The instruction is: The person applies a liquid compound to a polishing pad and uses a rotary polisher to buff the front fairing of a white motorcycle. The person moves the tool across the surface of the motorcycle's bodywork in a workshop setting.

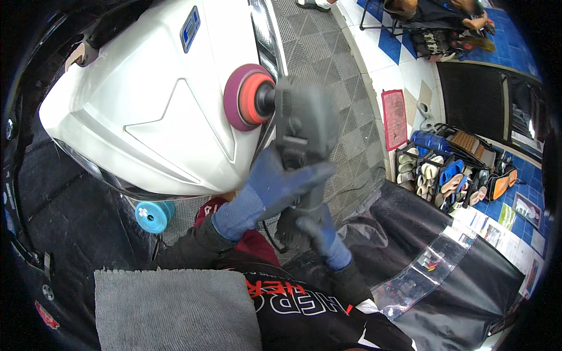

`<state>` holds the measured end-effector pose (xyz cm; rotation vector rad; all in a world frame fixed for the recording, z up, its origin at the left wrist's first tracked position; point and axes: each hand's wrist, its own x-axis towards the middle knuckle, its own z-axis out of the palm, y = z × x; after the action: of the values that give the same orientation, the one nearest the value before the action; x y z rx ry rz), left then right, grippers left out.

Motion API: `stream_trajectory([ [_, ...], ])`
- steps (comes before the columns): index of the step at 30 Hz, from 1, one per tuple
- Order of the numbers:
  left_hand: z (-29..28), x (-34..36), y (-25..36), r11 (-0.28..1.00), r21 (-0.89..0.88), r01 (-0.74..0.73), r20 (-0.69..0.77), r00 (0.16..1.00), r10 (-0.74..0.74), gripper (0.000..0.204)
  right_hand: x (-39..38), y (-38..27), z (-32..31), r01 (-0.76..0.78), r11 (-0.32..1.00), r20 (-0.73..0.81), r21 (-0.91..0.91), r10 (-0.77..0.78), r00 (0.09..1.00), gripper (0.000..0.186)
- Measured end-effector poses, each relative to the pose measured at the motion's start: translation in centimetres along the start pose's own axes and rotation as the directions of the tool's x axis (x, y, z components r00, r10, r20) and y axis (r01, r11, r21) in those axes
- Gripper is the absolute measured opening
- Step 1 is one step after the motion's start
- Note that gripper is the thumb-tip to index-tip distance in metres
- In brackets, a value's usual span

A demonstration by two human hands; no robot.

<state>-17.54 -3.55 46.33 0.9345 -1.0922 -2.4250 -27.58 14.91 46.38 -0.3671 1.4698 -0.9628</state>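
A black polishing machine [301, 146], blurred, has a round purple-and-red pad [239, 105] at the right edge of a white vehicle body panel [146, 105]; I cannot tell whether they touch. My left hand [272, 190], in a blue glove, holds the machine's middle, some fingers stretched across it. Lower and to the right, my right hand [325, 240], also gloved and smeared by motion, grips the machine's rear end. A grey towel [175, 310] lies across my lower body.
A blue round object [154, 216] sits below the panel. Around me are grey floor mats [345, 146] and black sheeting [451, 292]. At right are a red mat [394, 120], a footwear rack [421, 169] and another seated person [439, 14].
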Motion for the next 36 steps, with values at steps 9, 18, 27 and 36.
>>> stream_trajectory([
  [9,1.2,2.8,4.3,0.989,0.045,-0.140,-0.062,0.988,0.142,0.048,4.5,-5.8,-2.1,-0.144,0.963,0.168,0.226,0.107,0.980,0.059],
  [18,1.1,-3.9,-5.3,0.973,0.134,0.190,-0.052,0.982,-0.184,0.066,-3.8,10.6,-1.0,-0.024,0.993,-0.008,0.119,0.025,1.000,0.057],
  [27,-0.4,4.4,7.0,0.989,-0.052,-0.137,-0.123,0.984,0.130,0.048,7.6,-10.0,-0.6,0.011,0.999,0.185,0.051,-0.020,0.983,0.045],
  [36,-0.1,3.4,6.3,0.997,0.001,-0.077,-0.121,0.990,0.076,0.054,6.7,-9.4,-0.9,-0.003,1.000,0.227,-0.031,0.010,0.974,0.062],
])
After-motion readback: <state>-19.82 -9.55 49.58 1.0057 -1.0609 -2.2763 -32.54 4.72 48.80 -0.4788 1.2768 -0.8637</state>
